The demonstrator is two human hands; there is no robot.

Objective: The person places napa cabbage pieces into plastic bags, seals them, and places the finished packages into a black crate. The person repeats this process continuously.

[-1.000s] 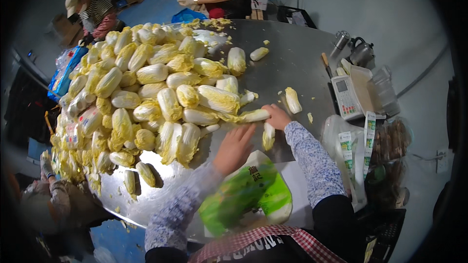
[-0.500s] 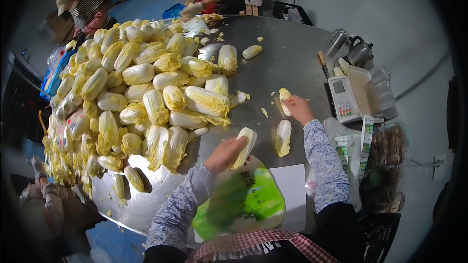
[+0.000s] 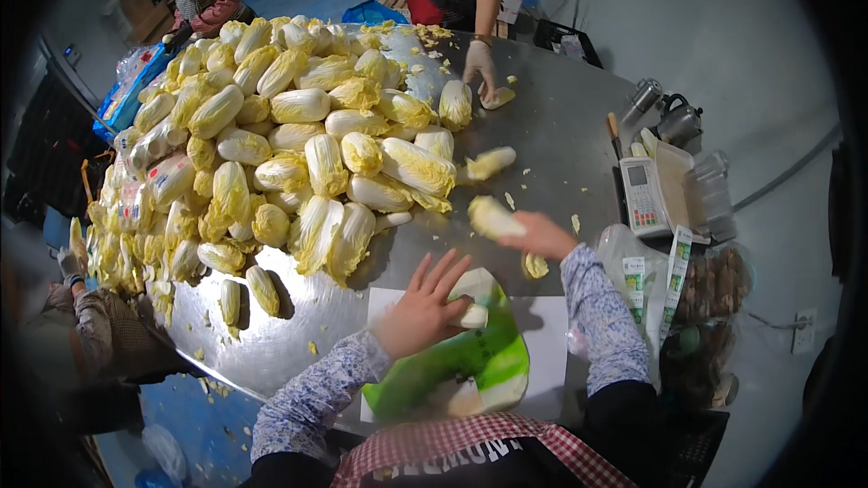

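My left hand (image 3: 420,309) has its fingers spread over a green and white plastic bag (image 3: 506,343). Partly under those fingers lies a small pale napa cabbage (image 3: 473,316). Farther right, my right hand (image 3: 540,237) grips a trimmed napa cabbage (image 3: 492,217), blurred by motion and pointing left. A loose yellow leaf (image 3: 535,266) lies just below that hand. Beyond it, another napa cabbage (image 3: 491,163), also blurred, is near the right side of the large cabbage pile (image 3: 298,107).
Across the steel table (image 3: 561,136), a co-worker's gloved hand (image 3: 482,70) touches a small cabbage. To the right are a knife (image 3: 614,131), a scale (image 3: 644,194), a kettle (image 3: 678,119) and label strips (image 3: 676,276). White paper (image 3: 545,334) lies under the bag.
My left hand has lowered its cabbage to the bag and spread its fingers. My right hand has picked up another cabbage and moved it left. The co-worker's hand has reached onto the table.
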